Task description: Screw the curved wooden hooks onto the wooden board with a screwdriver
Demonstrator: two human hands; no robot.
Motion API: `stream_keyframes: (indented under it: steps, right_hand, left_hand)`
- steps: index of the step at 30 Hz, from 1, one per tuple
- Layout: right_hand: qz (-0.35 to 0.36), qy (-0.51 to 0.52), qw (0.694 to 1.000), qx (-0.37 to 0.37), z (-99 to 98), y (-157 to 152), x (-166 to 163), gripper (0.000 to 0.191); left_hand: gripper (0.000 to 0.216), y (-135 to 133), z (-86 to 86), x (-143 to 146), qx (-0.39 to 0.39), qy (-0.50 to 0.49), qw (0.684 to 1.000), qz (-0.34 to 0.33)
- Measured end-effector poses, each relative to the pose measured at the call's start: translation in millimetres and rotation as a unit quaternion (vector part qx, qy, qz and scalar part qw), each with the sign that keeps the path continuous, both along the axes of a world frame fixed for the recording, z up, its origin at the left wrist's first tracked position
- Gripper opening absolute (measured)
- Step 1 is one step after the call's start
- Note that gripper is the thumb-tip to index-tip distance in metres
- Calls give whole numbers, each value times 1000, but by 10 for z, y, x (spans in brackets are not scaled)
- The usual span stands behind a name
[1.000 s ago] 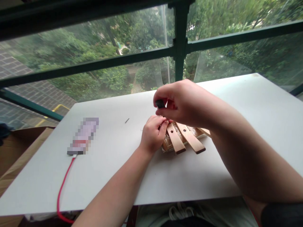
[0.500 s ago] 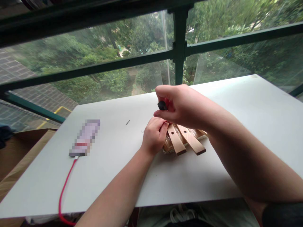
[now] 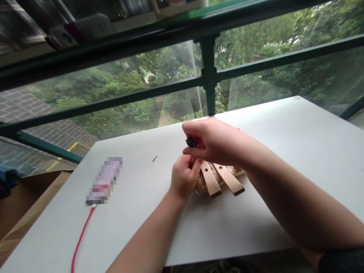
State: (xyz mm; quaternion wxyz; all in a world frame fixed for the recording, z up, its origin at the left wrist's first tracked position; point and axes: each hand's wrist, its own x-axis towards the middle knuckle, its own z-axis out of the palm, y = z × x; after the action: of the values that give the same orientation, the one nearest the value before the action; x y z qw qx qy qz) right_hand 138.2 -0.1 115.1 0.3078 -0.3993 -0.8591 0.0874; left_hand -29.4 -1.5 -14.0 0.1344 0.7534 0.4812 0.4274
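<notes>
Near the middle of the frame we see our left hand (image 3: 184, 174) closed low around the upper left end of the work, its thumb pressed toward the curled fingers; the grip probably serves to steady the piece, though what lies inside it is hidden from us. Just above, our right hand (image 3: 210, 140) is curled nearly closed around a black-ended tool (image 3: 191, 142), thumb and forefinger pinching its sides. The tool's end faces us, which suggests that it is held upright so that force can go straight down, but its lower part is out of sight. The wooden slats (image 3: 211, 180) sit right of centre, slanting toward the lower right across a brownish base (image 3: 201, 186) that looks covered in glossy, see-through plastic. They are pale, smooth and flat, with rounded ends overhanging the base, and each has a round, dark spot like a hole. On the smooth white table (image 3: 136, 204), left of centre, a thin dark metal piece (image 3: 154, 158) lies apart from the hands, perhaps set there to stay within reach. Farther left rests a blurred-out flat device (image 3: 105, 182), with a slim red cable (image 3: 80, 237) curving toward the bottom edge, well away from the work.
</notes>
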Motion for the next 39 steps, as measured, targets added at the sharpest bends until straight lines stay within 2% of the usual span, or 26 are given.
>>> stream_keyframes:
  steps: [6,9,13,15,19,26,36,39]
  right_hand:
    - [-7,-11,1000,-1,15,-5,30,25]
    - [38,-20,999,-23,32,-37,68,19]
    - [85,-46,993,-63,38,-64,108,38]
    - [74,-55,993,-71,34,-61,114,33]
    - [38,-58,996,-56,23,-39,102,10]
    - [-23,-63,997,-27,6,-30,42,24]
    - [-46,-64,997,-16,-11,-18,51,19]
    - [-14,-48,998,-30,-13,-11,59,24]
  left_hand:
    - [23,12,22,12,9,10,1000,13]
    - [17,20,26,-9,9,18,1000,13]
    - [9,26,35,-20,-3,15,1000,-2]
    - [10,26,39,-14,-1,13,1000,-10]
    - [16,25,36,4,12,14,1000,-20]
    - [20,13,32,22,14,22,999,-23]
    - [19,22,36,19,15,10,1000,-22]
    - [25,33,30,11,18,4,1000,-12]
